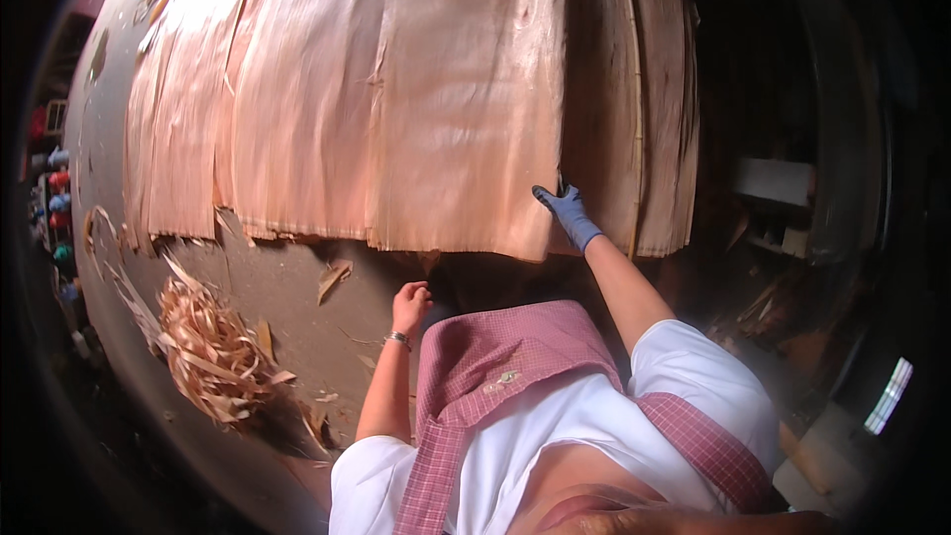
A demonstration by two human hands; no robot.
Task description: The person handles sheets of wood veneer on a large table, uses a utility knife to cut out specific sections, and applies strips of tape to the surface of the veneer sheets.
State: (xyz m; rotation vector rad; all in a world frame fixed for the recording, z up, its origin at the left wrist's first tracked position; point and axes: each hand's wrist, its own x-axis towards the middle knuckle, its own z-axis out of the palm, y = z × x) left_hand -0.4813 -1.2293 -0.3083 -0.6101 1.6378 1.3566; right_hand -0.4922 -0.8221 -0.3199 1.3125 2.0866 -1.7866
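A wide stack of thin, pinkish-tan wood veneer sheets (451,109) spreads in front of me, its near edges ragged. My right hand (569,214), in a blue glove with dark fingertips, grips the right edge of the top veneer sheet near its front corner. That edge stands a little raised, with a dark shadow beside it. My left hand (411,307) is bare, with a band at the wrist. Its fingers are curled in, apart from the stack, and nothing shows in them.
A heap of curled veneer scraps (208,347) lies on the floor at the left. Loose shreds, including a torn piece (334,279), are scattered near the stack. A thin strip (637,89) runs lengthwise along the stack's right side. Pale blocks (776,181) sit in shadow at the right.
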